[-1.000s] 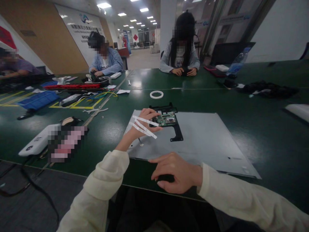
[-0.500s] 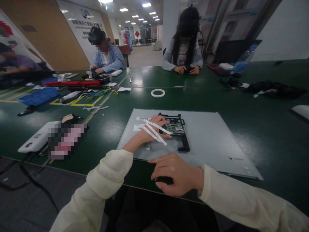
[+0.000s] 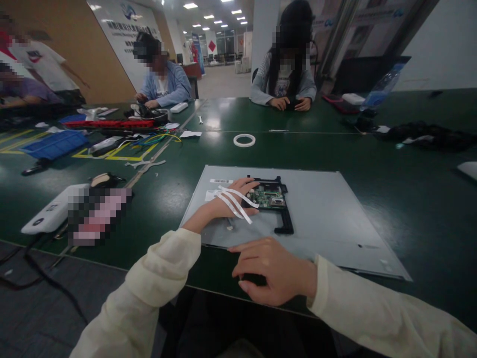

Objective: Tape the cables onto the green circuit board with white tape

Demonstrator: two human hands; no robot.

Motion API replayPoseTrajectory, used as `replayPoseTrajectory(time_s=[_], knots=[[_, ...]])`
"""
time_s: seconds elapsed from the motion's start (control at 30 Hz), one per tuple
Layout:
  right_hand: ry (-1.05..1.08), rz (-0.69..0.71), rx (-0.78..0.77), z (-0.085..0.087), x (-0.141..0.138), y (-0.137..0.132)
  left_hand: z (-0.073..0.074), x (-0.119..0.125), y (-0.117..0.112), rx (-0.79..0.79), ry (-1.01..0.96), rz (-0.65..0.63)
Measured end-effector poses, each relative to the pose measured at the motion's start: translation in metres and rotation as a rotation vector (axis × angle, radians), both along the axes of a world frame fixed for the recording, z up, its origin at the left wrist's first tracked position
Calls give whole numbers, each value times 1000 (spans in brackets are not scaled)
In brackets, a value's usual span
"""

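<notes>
Nearer us than a second ago, the black bracket (image 3: 287, 222) is lying on the grey panel (image 3: 328, 209). Our left hand (image 3: 234, 195) is gripping its left side, ideally without pressing the circuit board (image 3: 269, 199); whether our curled right hand (image 3: 274, 271) is holding anything, we cannot tell.

Left hand (image 3: 241, 189) grips left side of black bracket (image 3: 286, 223) with green circuit board (image 3: 266, 198), lying on gray flat panel (image 3: 328, 214); white strips (image 3: 234, 203) across back of hand. Right hand (image 3: 278, 268) near panel's front edge, index extended, other fingers curled; dark patch between thumb and fingers unclear. Green table (image 3: 167, 204): white tape roll (image 3: 244, 145) beyond panel; blue tray (image 3: 55, 145), red power strip (image 3: 112, 124), white device (image 3: 52, 211) on left; plastic bottle (image 3: 383, 89) far right. Two co-workers seated opposite, heads pixelated, more people far left.
</notes>
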State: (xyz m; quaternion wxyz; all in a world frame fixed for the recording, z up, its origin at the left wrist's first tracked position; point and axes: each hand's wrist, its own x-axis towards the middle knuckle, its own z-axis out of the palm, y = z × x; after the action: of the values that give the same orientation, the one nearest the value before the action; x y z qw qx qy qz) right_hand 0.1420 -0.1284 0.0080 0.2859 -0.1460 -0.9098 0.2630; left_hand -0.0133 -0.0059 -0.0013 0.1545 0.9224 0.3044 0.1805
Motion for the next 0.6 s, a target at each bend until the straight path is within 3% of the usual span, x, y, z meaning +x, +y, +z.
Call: replayPoseTrajectory(time_s=[0.23,0.6], knots=[[16,-21,-77,1,-3,3,-8,0,6,19,-16,-23],[18,-82,-77,-2,-12,10,-5,5,8,68,80,50]])
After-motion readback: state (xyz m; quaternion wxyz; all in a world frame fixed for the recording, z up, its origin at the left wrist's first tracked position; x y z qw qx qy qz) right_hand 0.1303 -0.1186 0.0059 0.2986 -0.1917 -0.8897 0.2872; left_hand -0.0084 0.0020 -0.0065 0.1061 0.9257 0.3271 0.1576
